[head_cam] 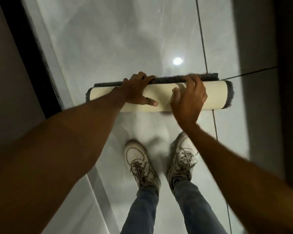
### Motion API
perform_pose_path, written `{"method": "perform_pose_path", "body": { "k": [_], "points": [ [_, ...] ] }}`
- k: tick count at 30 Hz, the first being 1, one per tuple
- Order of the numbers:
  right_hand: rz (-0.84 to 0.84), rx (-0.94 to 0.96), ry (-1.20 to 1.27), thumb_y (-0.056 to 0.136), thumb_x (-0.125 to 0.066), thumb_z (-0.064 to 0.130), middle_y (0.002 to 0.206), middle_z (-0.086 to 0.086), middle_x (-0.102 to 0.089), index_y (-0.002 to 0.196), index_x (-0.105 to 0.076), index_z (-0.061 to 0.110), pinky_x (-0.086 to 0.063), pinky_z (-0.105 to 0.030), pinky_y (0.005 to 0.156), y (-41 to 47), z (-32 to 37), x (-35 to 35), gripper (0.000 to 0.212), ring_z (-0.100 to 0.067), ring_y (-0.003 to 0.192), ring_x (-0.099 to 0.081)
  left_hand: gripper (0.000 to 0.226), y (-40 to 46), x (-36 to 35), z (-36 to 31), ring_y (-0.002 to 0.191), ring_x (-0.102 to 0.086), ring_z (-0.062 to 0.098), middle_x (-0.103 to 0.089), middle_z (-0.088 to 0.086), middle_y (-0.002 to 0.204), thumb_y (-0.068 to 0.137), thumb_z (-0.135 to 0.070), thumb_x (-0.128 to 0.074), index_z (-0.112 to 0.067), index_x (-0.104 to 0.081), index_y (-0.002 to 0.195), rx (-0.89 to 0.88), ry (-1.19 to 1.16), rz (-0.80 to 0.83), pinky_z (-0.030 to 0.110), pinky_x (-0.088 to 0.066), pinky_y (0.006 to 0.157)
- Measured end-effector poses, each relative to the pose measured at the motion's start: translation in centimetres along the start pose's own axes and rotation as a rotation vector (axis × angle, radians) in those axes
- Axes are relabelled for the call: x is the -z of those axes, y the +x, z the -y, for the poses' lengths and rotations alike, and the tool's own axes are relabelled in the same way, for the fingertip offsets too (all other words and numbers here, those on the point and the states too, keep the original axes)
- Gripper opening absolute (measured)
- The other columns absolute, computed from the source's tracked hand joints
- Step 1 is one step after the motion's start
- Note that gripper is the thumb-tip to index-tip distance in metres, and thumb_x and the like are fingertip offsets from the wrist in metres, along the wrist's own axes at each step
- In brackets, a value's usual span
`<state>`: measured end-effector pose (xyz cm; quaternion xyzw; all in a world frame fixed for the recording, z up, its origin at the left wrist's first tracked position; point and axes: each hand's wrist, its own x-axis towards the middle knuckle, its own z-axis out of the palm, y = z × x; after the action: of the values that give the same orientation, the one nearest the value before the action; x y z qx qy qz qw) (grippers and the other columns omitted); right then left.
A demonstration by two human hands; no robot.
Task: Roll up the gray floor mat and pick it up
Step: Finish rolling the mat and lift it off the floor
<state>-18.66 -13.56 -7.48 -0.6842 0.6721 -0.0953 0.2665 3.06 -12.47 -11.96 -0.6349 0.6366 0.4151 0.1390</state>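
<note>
The gray floor mat (213,95) lies across the glossy tiled floor as a roll, its cream backing outward and dark gray pile showing along the far edge and at both ends. My left hand (137,92) grips the roll left of its middle, fingers curled over the far pile edge and thumb laid on the backing. My right hand (188,98) is blurred and rests on the roll right of the middle, fingers reaching over the far edge.
My two white sneakers (140,164) (183,159) stand on the tiles just behind the roll. A dark door frame (29,53) and wall run along the left. A dark wall (264,81) closes the right side. Pale floor (125,39) stretches beyond the roll.
</note>
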Motion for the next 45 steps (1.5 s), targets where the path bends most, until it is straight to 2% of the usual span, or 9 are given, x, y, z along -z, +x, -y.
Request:
{"method": "perform_pose_path", "body": {
  "k": [3,5,11,21,27,30,34,38,45],
  "points": [
    [-0.188,-0.861,0.845,0.087,-0.084,0.024,0.124,-0.015,-0.057,0.13,-0.055,0.002,-0.056,-0.044,0.097,-4.2,1.4,-0.6,0.057,-0.028,0.109,-0.06,0.123,0.1,-0.4,-0.2,0.137,-0.043,0.042,-0.034,0.009,0.158,0.06,-0.095,-0.059,-0.036,-0.015,0.159,0.046,0.032,0.035,0.06,-0.03,0.112],
    [0.105,-1.307,1.31,0.086,-0.082,0.045,0.118,-0.006,-0.056,0.133,-0.051,0.015,-0.058,-0.038,0.08,-3.9,1.2,-1.6,0.064,-0.021,0.097,-0.06,0.122,0.7,-0.1,0.1,0.136,-0.046,0.039,-0.043,0.006,0.154,0.055,-0.101,-0.052,-0.039,-0.022,0.156,0.051,0.055,0.079,0.058,-0.03,0.111],
    [0.209,-1.33,1.539,0.088,-0.082,0.026,0.147,-0.018,-0.058,0.154,-0.043,0.019,-0.046,-0.077,0.102,-0.8,4.0,-2.2,0.077,-0.041,0.133,-0.058,0.117,1.2,2.3,1.0,0.137,-0.048,0.026,-0.048,-0.002,0.153,0.046,-0.079,-0.078,-0.044,-0.038,0.15,0.116,-0.309,0.284,0.05,-0.038,0.115],
    [0.44,-0.629,1.089,0.07,-0.088,-0.013,0.138,-0.024,-0.063,0.147,-0.041,0.011,-0.056,-0.075,0.089,5.0,23.6,15.6,0.093,-0.044,0.126,-0.063,0.101,-15.6,20.7,0.5,0.121,-0.06,0.026,-0.058,-0.002,0.132,0.053,-0.037,-0.091,-0.036,-0.034,0.136,0.205,-0.965,-0.013,0.047,-0.053,0.101],
    [0.419,-0.18,0.835,0.052,-0.102,0.001,0.128,-0.023,-0.064,0.136,-0.047,-0.003,-0.056,-0.063,0.098,17.3,40.1,23.6,0.101,-0.037,0.121,-0.064,0.139,-16.4,41.4,2.9,0.134,-0.047,0.002,-0.041,-0.025,0.147,0.045,-0.031,-0.102,-0.05,-0.013,0.15,0.044,-1.075,-0.313,0.021,-0.043,0.109],
    [0.472,0.064,0.781,0.054,-0.101,-0.002,0.128,-0.021,-0.067,0.137,-0.049,-0.006,-0.056,-0.062,0.098,24.6,46.6,23.3,0.098,-0.034,0.12,-0.067,0.123,-14.3,49.9,5.6,0.13,-0.046,-0.015,-0.043,-0.043,0.139,0.046,-0.034,-0.102,-0.065,-0.024,0.136,0.053,-1.14,-0.506,0.017,-0.043,0.105],
    [0.575,0.321,0.747,0.049,-0.103,-0.004,0.141,-0.009,-0.065,0.149,-0.041,0.001,-0.058,-0.049,0.104,36.4,57.7,22.4,0.118,-0.023,0.13,-0.064,0.107,-10.5,60.1,12.4,0.138,-0.053,0.026,-0.054,-0.005,0.148,0.061,-0.023,-0.091,-0.035,-0.036,0.151,0.136,-1.258,-0.744,0.056,-0.051,0.108],
    [0.698,0.492,0.733,0.054,-0.101,0.001,0.139,0.025,-0.062,0.153,-0.035,0.012,-0.054,-0.013,0.095,45.9,68.2,20.0,0.119,0.002,0.13,-0.06,0.104,-7.0,68.9,20.1,0.132,-0.057,0.009,-0.06,-0.014,0.14,0.063,-0.031,-0.092,-0.031,-0.036,0.151,0.249,-1.233,-0.912,0.047,-0.053,0.108],
    [0.828,0.606,0.677,0.056,-0.094,-0.016,0.138,0.027,-0.062,0.15,-0.036,0.02,-0.055,-0.013,0.093,57.6,79.3,12.5,0.116,0.002,0.129,-0.061,0.112,0.2,77.9,30.1,0.14,-0.051,0.022,-0.053,-0.002,0.149,0.056,-0.031,-0.09,-0.022,-0.035,0.153,0.259,-1.385,-1.059,0.04,-0.049,0.11]
  ]
}}
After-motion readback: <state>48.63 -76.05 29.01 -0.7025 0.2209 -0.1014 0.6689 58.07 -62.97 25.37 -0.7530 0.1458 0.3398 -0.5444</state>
